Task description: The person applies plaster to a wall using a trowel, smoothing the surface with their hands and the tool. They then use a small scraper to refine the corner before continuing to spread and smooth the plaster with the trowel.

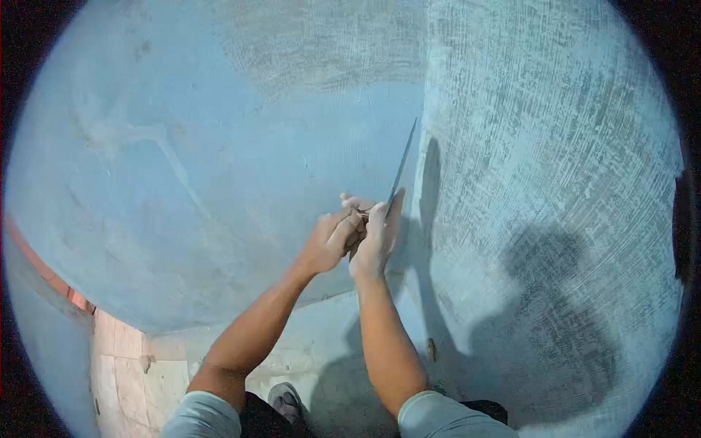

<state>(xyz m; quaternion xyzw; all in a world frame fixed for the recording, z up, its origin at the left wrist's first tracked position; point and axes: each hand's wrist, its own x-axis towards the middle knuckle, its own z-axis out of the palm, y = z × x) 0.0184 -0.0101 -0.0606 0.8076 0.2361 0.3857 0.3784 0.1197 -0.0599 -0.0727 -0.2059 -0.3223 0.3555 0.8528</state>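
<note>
In front of me, near the wall corner, my two hands meet. My right hand grips a long, thin, dark blade, seen almost edge-on and tilted up to the right. Its shape resembles a wide putty scraper, but its face and handle are not plain to see. The right thumb lies along its lower end, with fingers behind it. My left hand is closed against the right palm. Something small and brownish shows between the hands, mostly covered by the fingers.
A smooth blue wall ahead has a grey, rough patch at its top. The right wall bears streaky scrape marks and my shadow. Below are floor tiles, my sandalled foot and a small brown object near the corner.
</note>
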